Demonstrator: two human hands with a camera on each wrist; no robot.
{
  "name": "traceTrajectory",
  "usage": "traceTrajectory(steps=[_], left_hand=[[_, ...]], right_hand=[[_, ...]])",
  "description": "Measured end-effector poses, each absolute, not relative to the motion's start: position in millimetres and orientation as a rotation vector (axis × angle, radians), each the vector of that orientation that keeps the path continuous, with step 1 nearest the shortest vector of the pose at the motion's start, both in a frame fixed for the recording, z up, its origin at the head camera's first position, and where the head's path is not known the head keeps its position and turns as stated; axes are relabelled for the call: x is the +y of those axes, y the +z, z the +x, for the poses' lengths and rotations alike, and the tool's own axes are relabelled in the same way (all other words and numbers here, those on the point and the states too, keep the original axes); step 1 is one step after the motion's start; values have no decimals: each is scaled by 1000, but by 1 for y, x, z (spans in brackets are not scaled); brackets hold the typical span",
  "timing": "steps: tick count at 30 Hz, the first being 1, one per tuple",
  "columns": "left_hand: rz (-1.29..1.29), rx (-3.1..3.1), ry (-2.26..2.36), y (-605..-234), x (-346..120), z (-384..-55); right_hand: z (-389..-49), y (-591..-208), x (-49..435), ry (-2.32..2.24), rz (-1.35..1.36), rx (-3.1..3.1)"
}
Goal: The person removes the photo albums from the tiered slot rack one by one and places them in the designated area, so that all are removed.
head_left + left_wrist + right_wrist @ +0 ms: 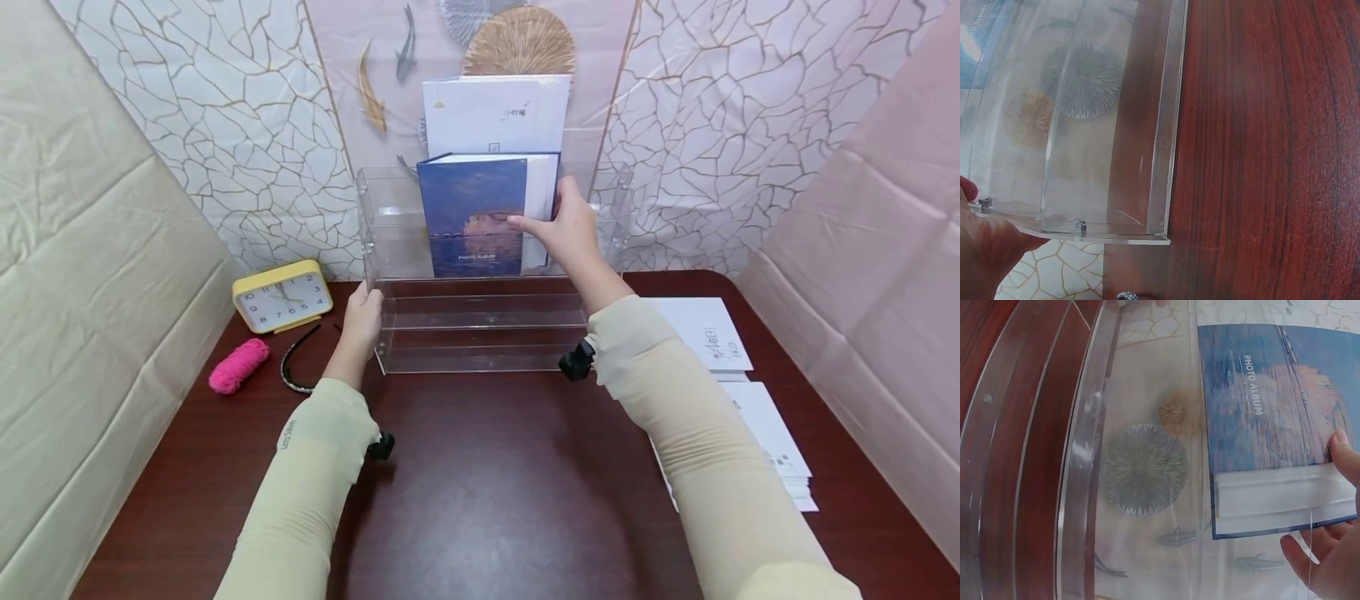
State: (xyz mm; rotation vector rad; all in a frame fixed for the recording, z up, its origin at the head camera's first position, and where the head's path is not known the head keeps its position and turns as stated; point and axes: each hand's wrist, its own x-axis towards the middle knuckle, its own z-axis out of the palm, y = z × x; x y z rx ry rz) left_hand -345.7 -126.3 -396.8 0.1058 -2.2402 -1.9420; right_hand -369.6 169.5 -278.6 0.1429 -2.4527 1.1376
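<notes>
The person's right arm reaches forward and up, and the right hand (pixel 573 229) grips a blue photo album with a seaside-cliff picture (pixel 474 204) by its right side, thumb on the front, fingers behind. The left arm stretches lower, and the left hand (pixel 363 318) grips the left side edge of a clear acrylic tiered rack (pixel 491 321). The album stands upright in the rack's top tier, leaning back slightly; I can't tell whether its base touches the shelf. The rack's clear end panels rise well to either side of it, and the lower tiers show below. Ahead of the rack's front edge, the dark reddish-brown wooden table (pixel 480 483) runs between the forearms. Close behind the album rises a taller white album (pixel 491 108). Left of the rack are a yellow-framed alarm clock (pixel 285 296), a bright pink yarn bundle (pixel 238 367) and a dark curved band (pixel 288 367). On the right, the sleeved right forearm partly covers the stacks of white albums (pixel 776 433).
</notes>
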Motion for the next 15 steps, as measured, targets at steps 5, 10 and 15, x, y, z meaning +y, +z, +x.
traceTrajectory(steps=[5, 10, 15], left_hand=[[105, -2234, -1931, -399, -128, -346], [105, -2247, -1923, -399, -128, -344], [74, -2251, -1915, -397, -128, -344]], right_hand=[[-371, -276, 165, 1217, 191, -2417], [-373, -272, 158, 1268, 214, -2354], [-376, -267, 151, 1283, 174, -2325]])
